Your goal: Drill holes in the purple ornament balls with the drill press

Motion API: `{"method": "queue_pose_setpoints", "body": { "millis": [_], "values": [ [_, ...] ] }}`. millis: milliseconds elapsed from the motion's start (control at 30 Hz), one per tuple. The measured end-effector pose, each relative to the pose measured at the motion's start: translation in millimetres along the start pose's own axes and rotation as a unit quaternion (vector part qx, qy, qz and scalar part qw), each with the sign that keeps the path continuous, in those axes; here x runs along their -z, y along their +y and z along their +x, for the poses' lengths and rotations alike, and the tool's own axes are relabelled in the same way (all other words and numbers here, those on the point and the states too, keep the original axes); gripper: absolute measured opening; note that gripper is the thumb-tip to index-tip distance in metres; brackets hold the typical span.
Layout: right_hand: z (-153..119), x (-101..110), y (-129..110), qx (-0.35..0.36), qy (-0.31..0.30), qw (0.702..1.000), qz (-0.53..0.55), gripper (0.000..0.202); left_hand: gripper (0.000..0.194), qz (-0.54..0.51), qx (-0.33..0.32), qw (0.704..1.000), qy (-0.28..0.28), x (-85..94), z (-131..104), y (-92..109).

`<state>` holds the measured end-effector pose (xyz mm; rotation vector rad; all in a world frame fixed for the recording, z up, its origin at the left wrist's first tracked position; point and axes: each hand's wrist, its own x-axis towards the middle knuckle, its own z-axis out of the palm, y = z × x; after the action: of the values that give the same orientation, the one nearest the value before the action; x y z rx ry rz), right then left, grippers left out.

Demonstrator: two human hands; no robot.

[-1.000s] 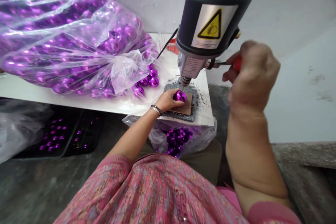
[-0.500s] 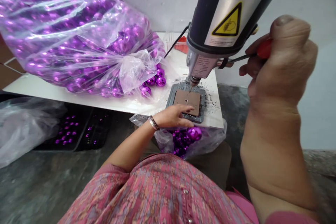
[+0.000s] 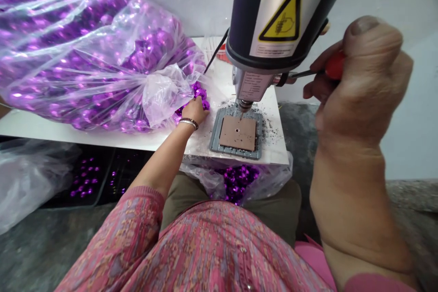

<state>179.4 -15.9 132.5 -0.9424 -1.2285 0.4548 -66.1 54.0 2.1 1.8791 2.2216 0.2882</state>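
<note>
My right hand (image 3: pixel 369 77) is closed round the red knob (image 3: pixel 334 65) of a lever on the side of a bench drill (image 3: pixel 273 23). Under the drill's chuck (image 3: pixel 245 105), a brown square board (image 3: pixel 237 134) with a small dark hole lies on a grey base plate (image 3: pixel 215 143). No ball sits on the board. My left hand (image 3: pixel 194 112), with bracelets at the wrist, reaches to the shiny purple balls (image 3: pixel 199 91) by the bag's mouth. Its thumb and forefinger curl round one ball; the other fingers are largely hidden.
A large clear bag (image 3: pixel 85 54) full of purple balls fills the left of the white table (image 3: pixel 201 143). Dark shavings (image 3: pixel 270 123) surround the base plate. Below the front edge, an open plastic bag (image 3: pixel 239 182) holds more balls. Dark trays (image 3: pixel 85 182) with purple pieces stand lower left.
My left hand has left the board and moved left to the loose balls. The large ball atop the lower bag no longer shows there. My right hand keeps its grip on the lever.
</note>
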Motion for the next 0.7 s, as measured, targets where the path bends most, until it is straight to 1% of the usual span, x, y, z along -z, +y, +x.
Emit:
{"method": "queue_pose_setpoints", "body": {
  "millis": [67,100,133,167,200,267,300,333,367,400,433,567,633,700],
  "values": [
    [0,0,1,0.016,0.005,1.000,0.008,0.040,0.055,-0.038,-0.015,0.999,0.015,-0.3,-7,-2],
    [0,0,2,0.016,0.003,1.000,0.002,0.042,0.055,-0.078,-0.026,0.996,0.017,0.3,-13,-2],
    [0,0,2,0.012,0.000,1.000,-0.007,0.044,0.054,-0.137,-0.040,0.990,0.010,1.0,-19,-2],
    [0,0,2,0.008,-0.001,1.000,-0.014,0.045,0.053,-0.212,-0.054,0.976,-0.012,1.4,-26,-1],
    [0,0,3,0.008,-0.001,1.000,-0.014,0.045,0.053,-0.293,-0.066,0.952,-0.050,1.1,-33,0],
    [1,0,3,0.020,0.000,1.000,-0.006,0.041,0.052,-0.435,-0.071,0.885,-0.148,-1.6,-47,5],
    [2,-1,3,0.027,0.004,1.000,0.002,0.038,0.051,-0.483,-0.064,0.852,-0.190,-3.8,-53,8],
    [2,-1,3,0.032,0.006,0.999,0.009,0.034,0.050,-0.513,-0.054,0.828,-0.220,-6.2,-58,11],
    [3,-2,2,0.031,0.006,0.999,0.011,0.031,0.049,-0.528,-0.044,0.815,-0.235,-8.4,-61,15],
    [4,-2,1,0.027,0.006,1.000,0.011,0.030,0.047,-0.533,-0.038,0.811,-0.239,-9.9,-64,18],
    [4,-3,0,0.019,0.005,1.000,0.010,0.030,0.044,-0.528,-0.035,0.814,-0.239,-10.7,-65,21],
    [3,-4,-4,-0.003,-0.002,1.000,0.010,0.030,0.038,-0.472,-0.037,0.853,-0.220,-7.7,-65,31],
    [2,-4,-4,-0.005,-0.004,1.000,0.008,0.030,0.036,-0.452,-0.042,0.866,-0.209,-6.9,-64,35],
    [1,-3,-4,-0.003,-0.006,1.000,0.008,0.030,0.039,-0.436,-0.047,0.877,-0.196,-9.0,-64,37]
  ]
}}
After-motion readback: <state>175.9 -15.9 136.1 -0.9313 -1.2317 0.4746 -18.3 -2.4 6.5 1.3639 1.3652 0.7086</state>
